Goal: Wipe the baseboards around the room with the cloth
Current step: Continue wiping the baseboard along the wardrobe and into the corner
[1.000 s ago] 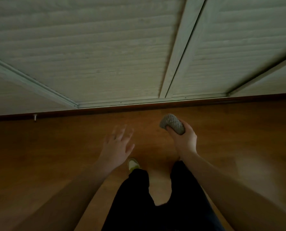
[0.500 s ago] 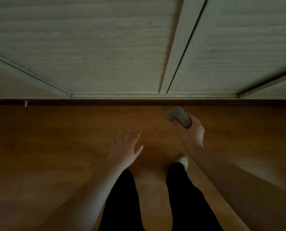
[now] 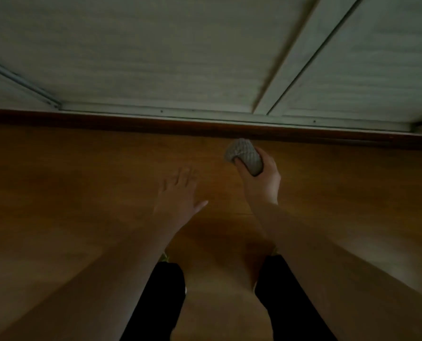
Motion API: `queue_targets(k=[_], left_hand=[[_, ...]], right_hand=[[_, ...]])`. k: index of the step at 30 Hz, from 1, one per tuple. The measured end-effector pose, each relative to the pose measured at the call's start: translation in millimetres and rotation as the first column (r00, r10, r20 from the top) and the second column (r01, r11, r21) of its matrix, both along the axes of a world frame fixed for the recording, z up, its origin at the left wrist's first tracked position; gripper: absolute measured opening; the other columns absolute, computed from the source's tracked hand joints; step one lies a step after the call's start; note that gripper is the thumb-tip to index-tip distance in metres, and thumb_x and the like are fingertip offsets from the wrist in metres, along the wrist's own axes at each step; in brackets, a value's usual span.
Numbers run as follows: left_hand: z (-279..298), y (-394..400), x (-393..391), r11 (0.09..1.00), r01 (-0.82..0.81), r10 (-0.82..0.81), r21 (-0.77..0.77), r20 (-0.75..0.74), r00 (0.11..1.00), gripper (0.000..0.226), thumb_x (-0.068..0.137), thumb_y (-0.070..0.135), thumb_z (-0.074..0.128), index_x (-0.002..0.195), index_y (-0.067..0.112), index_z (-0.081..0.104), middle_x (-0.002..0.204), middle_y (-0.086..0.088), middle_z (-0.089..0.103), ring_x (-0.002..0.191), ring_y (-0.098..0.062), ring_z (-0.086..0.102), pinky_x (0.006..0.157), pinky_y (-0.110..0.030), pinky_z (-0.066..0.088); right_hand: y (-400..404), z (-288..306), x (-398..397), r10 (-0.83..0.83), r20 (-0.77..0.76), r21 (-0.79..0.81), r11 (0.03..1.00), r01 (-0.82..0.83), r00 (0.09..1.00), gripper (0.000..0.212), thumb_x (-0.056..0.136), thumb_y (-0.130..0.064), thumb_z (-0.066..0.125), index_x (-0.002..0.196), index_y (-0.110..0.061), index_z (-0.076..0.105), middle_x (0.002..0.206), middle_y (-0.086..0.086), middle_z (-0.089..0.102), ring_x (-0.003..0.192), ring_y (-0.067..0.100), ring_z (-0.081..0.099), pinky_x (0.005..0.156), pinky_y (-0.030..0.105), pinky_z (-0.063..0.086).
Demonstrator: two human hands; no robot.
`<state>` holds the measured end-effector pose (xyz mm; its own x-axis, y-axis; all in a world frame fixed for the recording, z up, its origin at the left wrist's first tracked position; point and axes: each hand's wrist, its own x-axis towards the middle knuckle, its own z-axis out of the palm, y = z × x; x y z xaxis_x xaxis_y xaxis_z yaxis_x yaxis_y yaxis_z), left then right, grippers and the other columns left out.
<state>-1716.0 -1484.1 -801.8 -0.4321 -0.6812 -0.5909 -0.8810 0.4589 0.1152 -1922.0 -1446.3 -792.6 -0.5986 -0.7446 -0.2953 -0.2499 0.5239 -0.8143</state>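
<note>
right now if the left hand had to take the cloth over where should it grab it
Best bet is the rounded bare end of the bunched grey cloth that sticks out past the right hand toward the baseboard. The right hand's fingers wrap the near end, so the open left hand should come in from the left.

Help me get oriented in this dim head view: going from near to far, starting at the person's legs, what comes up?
Black trouser legs → open left hand → right hand → balled grey cloth it grips → dark baseboard → pale louvred doors.
</note>
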Motion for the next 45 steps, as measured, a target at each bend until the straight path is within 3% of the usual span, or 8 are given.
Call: queue_targets(k=[4,6,9,14,18,25,33,45], left_hand=[[-103.3,-4.0,5.5,0.997,0.044,-0.043,-0.056,0.022,0.999,0.094,0.091,0.077,0.025,0.159,0.019,-0.002,0.168,-0.006,0.001,0.153,-0.029,0.002,0.120,-0.056,0.013],[-150.0,-6.6,3.5,0.993,0.039,-0.043,-0.112,-0.036,0.998,0.094,0.091,0.076,0.031,0.160,0.018,0.003,0.167,-0.007,0.007,0.153,-0.028,0.004,0.121,-0.054,0.010],[-210.8,-10.7,-1.3,0.997,-0.028,0.019,-0.074,-0.119,0.993,0.096,0.090,0.074,0.039,0.159,0.017,0.006,0.167,-0.006,0.005,0.153,-0.026,0.002,0.121,-0.046,0.013],[-306.5,-1.3,9.3,0.999,-0.046,0.046,0.006,-0.075,0.996,0.099,0.090,0.076,0.038,0.160,0.019,-0.004,0.167,-0.006,-0.006,0.153,-0.026,-0.006,0.122,-0.045,0.006],[-358.3,-4.4,9.8,0.989,-0.094,0.077,-0.116,-0.148,0.986,0.094,0.088,0.080,0.031,0.160,0.026,0.000,0.168,-0.003,0.000,0.153,-0.025,-0.001,0.121,-0.045,0.002],[-385.0,0.3,-4.8,0.978,-0.100,0.075,-0.183,-0.137,0.988,0.099,0.083,0.085,0.011,0.160,0.025,-0.004,0.167,-0.001,-0.008,0.153,-0.026,-0.005,0.121,-0.052,0.004],[-371.4,-11.5,-4.4,0.985,0.014,-0.028,-0.174,-0.079,0.996,0.097,0.091,0.076,0.035,0.159,0.019,-0.004,0.167,-0.002,-0.005,0.152,-0.025,0.000,0.120,-0.046,0.012],[-368.1,-13.0,-24.7,0.989,0.039,-0.059,-0.141,-0.138,0.989,0.093,0.091,0.076,0.032,0.160,0.022,-0.001,0.167,0.002,-0.006,0.153,-0.019,-0.001,0.121,-0.045,0.008]], right_hand=[[-13.7,-101.0,-13.8,0.009,-0.045,-0.004,1.000,-0.009,0.999,0.058,0.080,-0.049,0.072,0.131,-0.029,0.053,0.117,-0.017,0.054,0.105,-0.002,0.051,0.085,0.015,0.042],[-19.2,-155.4,-13.5,0.022,-0.064,0.004,1.000,-0.022,0.998,0.057,0.082,-0.046,0.072,0.132,-0.027,0.053,0.121,-0.012,0.056,0.107,0.000,0.051,0.089,0.020,0.045],[-28.9,-223.6,-4.4,0.054,-0.075,0.012,0.999,-0.053,0.996,0.057,0.083,-0.043,0.073,0.132,-0.023,0.053,0.125,-0.006,0.057,0.110,0.005,0.053,0.093,0.026,0.047],[-60.8,-303.5,10.4,0.194,-0.113,-0.024,0.980,-0.198,0.974,0.057,0.084,-0.042,0.072,0.133,-0.020,0.053,0.124,-0.006,0.058,0.109,0.004,0.051,0.093,0.023,0.044],[-92.2,-344.7,22.9,0.262,-0.141,-0.041,0.962,-0.270,0.955,0.055,0.084,-0.043,0.072,0.130,-0.020,0.054,0.122,-0.004,0.059,0.105,0.001,0.048,0.091,0.021,0.043],[-142.5,-367.8,49.1,0.275,-0.101,-0.043,0.959,-0.280,0.956,0.053,0.083,-0.041,0.072,0.125,-0.015,0.053,0.120,0.004,0.059,0.107,0.016,0.057,0.084,0.023,0.044],[-152.7,-374.5,50.2,0.210,-0.053,-0.042,0.976,-0.212,0.976,0.052,0.085,-0.032,0.073,0.128,-0.012,0.051,0.126,0.007,0.055,0.110,0.019,0.056,0.081,0.020,0.038],[-113.1,-376.2,-50.9,0.171,-0.219,-0.039,0.982,-0.184,0.961,0.050,0.082,-0.034,0.076,0.122,-0.015,0.054,0.120,0.006,0.058,0.105,0.018,0.057,0.079,0.024,0.040]])
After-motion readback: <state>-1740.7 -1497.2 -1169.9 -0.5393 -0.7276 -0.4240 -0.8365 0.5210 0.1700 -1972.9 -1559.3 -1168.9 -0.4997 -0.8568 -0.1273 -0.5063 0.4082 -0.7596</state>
